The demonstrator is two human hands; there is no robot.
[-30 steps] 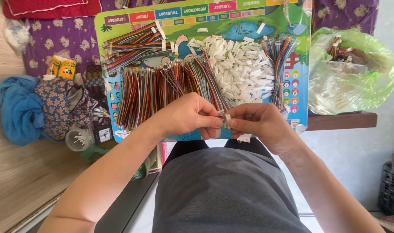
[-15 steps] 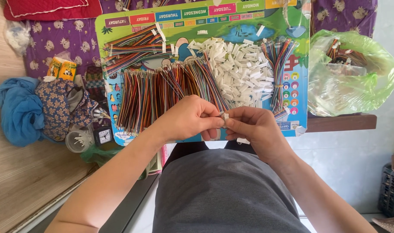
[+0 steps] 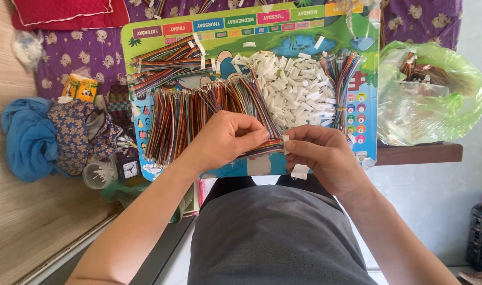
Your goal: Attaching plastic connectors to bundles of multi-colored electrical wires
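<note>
Both hands' ribbon cable [image 3: 262,148] level, crosswise (connector [image 3: 286,143] rightward).

Home setting used for piecework: a purple patterned bedspread [image 3: 66,47], red cushion [image 3: 61,10], small black alarm clock [image 3: 129,169] and heaped blue cloth [image 3: 27,137] are seen around a colourful children's weekday board [image 3: 241,21] covered with sorted multicoloured wire bundles [image 3: 172,129].

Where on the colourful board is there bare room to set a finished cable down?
Little room. Bare strips on the board: the top edge above the white connector pile, and the right edge beside the wire bundle. The middle is crowded with ribbon wires.
</note>
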